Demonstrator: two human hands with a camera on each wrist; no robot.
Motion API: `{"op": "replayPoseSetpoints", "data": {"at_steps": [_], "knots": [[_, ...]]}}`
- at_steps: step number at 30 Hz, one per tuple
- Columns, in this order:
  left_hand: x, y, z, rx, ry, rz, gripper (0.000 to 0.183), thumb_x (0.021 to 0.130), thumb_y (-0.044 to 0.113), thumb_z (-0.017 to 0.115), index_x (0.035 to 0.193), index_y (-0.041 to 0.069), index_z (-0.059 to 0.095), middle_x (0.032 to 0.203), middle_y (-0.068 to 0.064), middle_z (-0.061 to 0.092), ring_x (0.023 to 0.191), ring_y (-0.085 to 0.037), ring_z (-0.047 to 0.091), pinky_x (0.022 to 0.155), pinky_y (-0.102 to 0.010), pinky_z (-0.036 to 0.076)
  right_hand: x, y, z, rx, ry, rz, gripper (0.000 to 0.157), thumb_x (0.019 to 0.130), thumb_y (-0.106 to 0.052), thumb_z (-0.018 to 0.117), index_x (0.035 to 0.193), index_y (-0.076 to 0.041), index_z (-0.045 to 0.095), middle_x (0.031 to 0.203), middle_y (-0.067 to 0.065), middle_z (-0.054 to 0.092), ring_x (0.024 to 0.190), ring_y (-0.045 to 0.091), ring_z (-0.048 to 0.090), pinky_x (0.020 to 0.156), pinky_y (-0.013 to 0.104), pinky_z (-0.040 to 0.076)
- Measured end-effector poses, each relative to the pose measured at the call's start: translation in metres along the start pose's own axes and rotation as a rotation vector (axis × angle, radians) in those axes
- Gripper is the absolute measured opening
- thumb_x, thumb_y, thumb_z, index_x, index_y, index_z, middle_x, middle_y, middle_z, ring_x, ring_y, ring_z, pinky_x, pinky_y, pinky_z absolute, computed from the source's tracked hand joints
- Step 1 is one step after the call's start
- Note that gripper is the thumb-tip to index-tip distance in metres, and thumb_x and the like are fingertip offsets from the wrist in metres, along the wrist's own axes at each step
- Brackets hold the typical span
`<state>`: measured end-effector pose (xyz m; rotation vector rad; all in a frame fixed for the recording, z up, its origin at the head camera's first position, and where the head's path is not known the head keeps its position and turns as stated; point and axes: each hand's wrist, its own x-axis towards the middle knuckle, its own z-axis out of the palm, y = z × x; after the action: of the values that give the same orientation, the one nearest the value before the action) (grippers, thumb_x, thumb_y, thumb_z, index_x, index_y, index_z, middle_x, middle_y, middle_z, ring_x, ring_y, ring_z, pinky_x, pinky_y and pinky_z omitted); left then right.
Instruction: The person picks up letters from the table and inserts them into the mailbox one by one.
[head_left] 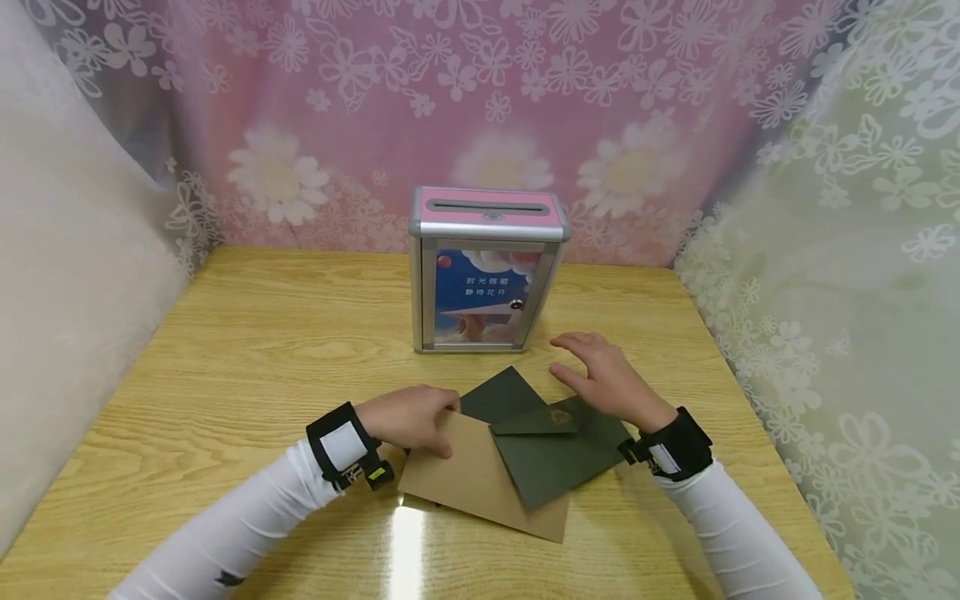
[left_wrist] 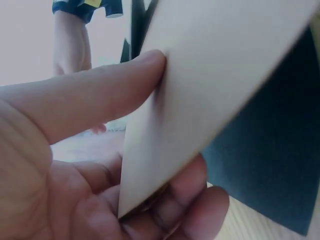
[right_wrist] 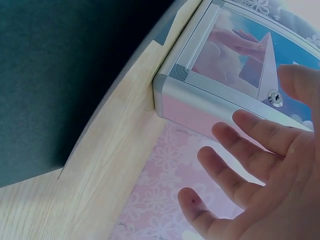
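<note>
My left hand (head_left: pixel 412 418) pinches a corner of a tan kraft envelope (head_left: pixel 480 479), thumb on top and fingers curled beneath, as the left wrist view shows. Overlapping the tan envelope's right side is a dark green envelope (head_left: pixel 555 458) with its flap uppermost and a small gold print on it. A second dark green envelope (head_left: pixel 506 392) lies partly hidden under the tan one. Over the right end of the upper green envelope hovers my right hand (head_left: pixel 607 375), fingers spread and slightly bent, holding nothing. Its fingers (right_wrist: pixel 250 155) appear near the box in the right wrist view.
A silver and pink letter box (head_left: pixel 487 271) stands upright behind the envelopes, with a slot (head_left: pixel 487 207) in its top and a keyed lock (head_left: pixel 515 305) on its front door. Floral curtains surround the wooden table (head_left: pixel 300 325) at the back and both sides.
</note>
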<state>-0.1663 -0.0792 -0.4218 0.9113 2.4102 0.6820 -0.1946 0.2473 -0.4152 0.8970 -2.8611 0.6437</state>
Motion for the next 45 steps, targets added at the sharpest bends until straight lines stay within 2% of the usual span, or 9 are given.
{"op": "replayPoseSetpoints", "data": {"at_steps": [10, 20, 28, 35, 40, 45], "knots": [[-0.019, -0.011, -0.023, -0.046, -0.009, -0.024, 0.030, 0.076, 0.023, 0.077, 0.100, 0.017, 0.061, 0.089, 0.002, 0.059, 0.078, -0.014, 0.052, 0.068, -0.033, 0.047, 0.000, -0.003, -0.005, 0.004, -0.011, 0.017, 0.050, 0.097, -0.040, 0.052, 0.136, -0.008, 0.050, 0.137, 0.017, 0.046, 0.126, 0.033, 0.034, 0.096, 0.068, 0.026], [-0.039, -0.028, -0.055, -0.013, -0.039, -0.018, 0.027, 0.077, 0.021, 0.076, 0.098, 0.019, 0.060, 0.090, 0.000, 0.058, 0.078, -0.016, 0.051, 0.066, -0.034, 0.047, -0.004, -0.001, -0.009, 0.017, 0.001, 0.022, 0.049, 0.097, -0.038, 0.052, 0.135, -0.006, 0.050, 0.137, 0.019, 0.046, 0.127, 0.033, 0.033, 0.098, 0.066, 0.027], [-0.058, -0.042, -0.075, 0.028, 0.006, -0.064, 0.028, 0.076, 0.022, 0.076, 0.100, 0.019, 0.060, 0.092, 0.000, 0.058, 0.081, -0.017, 0.050, 0.067, -0.035, 0.046, -0.001, -0.002, -0.008, 0.024, 0.003, 0.020, 0.049, 0.098, -0.040, 0.051, 0.135, -0.008, 0.050, 0.137, 0.018, 0.046, 0.127, 0.032, 0.033, 0.098, 0.066, 0.026], [-0.072, -0.048, -0.085, 0.038, 0.038, -0.048, 0.031, 0.078, 0.022, 0.075, 0.105, 0.016, 0.059, 0.094, -0.001, 0.058, 0.084, -0.018, 0.050, 0.071, -0.037, 0.045, 0.002, -0.004, -0.010, 0.030, 0.011, 0.006, 0.047, 0.098, -0.036, 0.053, 0.135, -0.007, 0.051, 0.137, 0.019, 0.047, 0.127, 0.032, 0.034, 0.098, 0.065, 0.027], [-0.074, -0.049, -0.091, 0.040, 0.070, -0.027, 0.027, 0.083, 0.024, 0.072, 0.106, 0.018, 0.059, 0.092, 0.000, 0.058, 0.082, -0.016, 0.050, 0.072, -0.036, 0.045, 0.004, -0.006, -0.013, 0.037, 0.032, 0.004, 0.045, 0.097, -0.033, 0.054, 0.133, -0.006, 0.052, 0.135, 0.018, 0.049, 0.125, 0.031, 0.036, 0.098, 0.062, 0.031], [-0.068, -0.039, -0.094, -0.020, 0.131, 0.030, 0.023, 0.088, 0.024, 0.068, 0.108, 0.019, 0.057, 0.095, 0.000, 0.058, 0.083, -0.016, 0.050, 0.071, -0.036, 0.045, 0.004, -0.010, -0.016, 0.055, 0.045, -0.009, 0.044, 0.098, -0.033, 0.053, 0.133, -0.007, 0.053, 0.134, 0.016, 0.050, 0.125, 0.029, 0.037, 0.098, 0.060, 0.033]]}}
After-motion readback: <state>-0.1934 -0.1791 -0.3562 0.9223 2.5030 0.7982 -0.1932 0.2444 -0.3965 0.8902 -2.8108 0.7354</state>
